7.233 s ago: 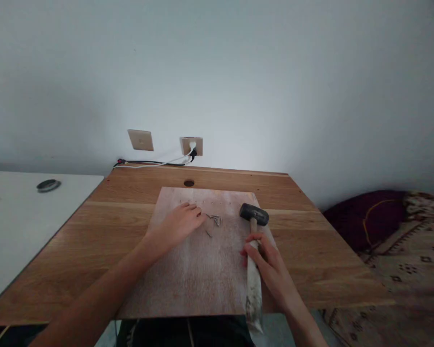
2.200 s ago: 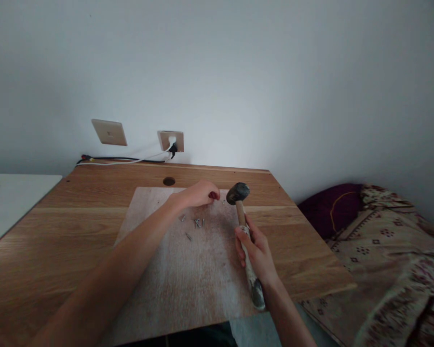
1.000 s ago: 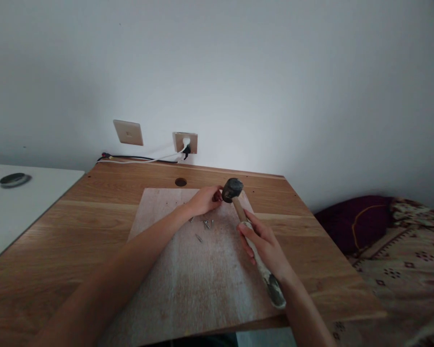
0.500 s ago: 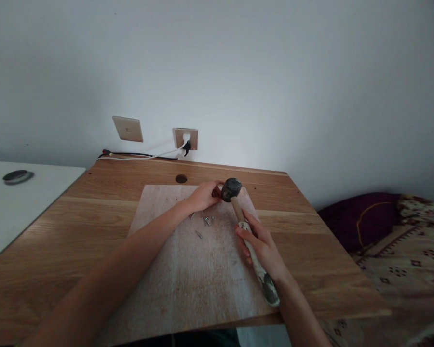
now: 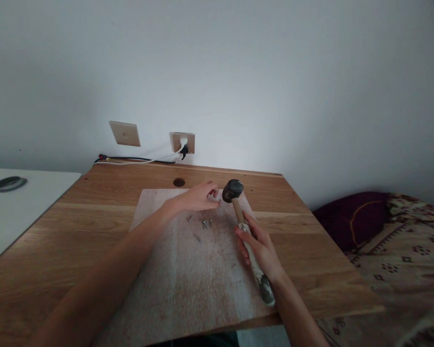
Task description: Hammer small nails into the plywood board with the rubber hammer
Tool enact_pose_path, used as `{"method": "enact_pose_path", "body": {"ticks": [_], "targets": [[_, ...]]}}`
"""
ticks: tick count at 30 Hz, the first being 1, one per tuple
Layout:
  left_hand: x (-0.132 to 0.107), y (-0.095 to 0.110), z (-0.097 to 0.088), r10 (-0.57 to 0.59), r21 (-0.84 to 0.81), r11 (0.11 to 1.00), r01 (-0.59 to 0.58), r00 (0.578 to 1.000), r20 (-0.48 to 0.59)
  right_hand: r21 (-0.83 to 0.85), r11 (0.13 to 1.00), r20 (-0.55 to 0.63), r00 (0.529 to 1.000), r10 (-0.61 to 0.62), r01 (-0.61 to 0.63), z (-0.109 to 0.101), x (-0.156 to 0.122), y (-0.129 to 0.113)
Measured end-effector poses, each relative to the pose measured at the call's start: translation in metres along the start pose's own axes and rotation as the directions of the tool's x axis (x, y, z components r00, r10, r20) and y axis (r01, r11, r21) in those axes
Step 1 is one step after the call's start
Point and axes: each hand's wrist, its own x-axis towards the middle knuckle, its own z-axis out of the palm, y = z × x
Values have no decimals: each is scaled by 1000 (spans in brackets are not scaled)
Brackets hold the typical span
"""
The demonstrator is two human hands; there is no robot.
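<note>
My right hand [image 5: 256, 243] is wrapped round the wooden handle of a mallet [image 5: 233, 190], whose dark, blunt head is tilted up at the far end. Whitish wear covers the handle's lower part. My left hand [image 5: 201, 196] is just left of the mallet head, thumb and forefinger apart, with nothing visible between them. A small dark speck shows by its fingertips, too small to name. Beneath both hands lies a pale, worn wooden board [image 5: 195, 279]. Several small metal nails or screws [image 5: 205, 224] lie loose on it, nearer my left hand.
The board rests on a brown wooden table [image 5: 300, 250] with a round cable hole [image 5: 179, 182]. Cables [image 5: 141, 160] run along its back edge to a wall socket [image 5: 183, 143]. A white surface [image 5: 29, 207] adjoins at left; patterned fabric [image 5: 401, 250] is at right.
My left hand has drawn slightly left, away from the mallet head, and its thumb and forefinger have parted. My right hand keeps its grip on the mallet. The view has shifted a little.
</note>
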Motion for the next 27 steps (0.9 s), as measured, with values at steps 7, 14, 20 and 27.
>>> {"method": "enact_pose_path", "body": {"ticks": [7,14,20,27], "targets": [[-10,20,-9,-31,172,984,-43,912,408,-27,999,-10,1000,16,-16,1,0,-4],[-9,7,5,41,-76,997,-15,935,354,-29,1000,8,1000,-2,2,-3,2,4],[-7,2,7,77,-188,982,-26,960,268,-33,999,-9,1000,12,-12,1,1,-3],[-3,-22,12,-11,-243,970,33,996,92,-27,999,1,1000,23,-23,-1,0,-2]]}}
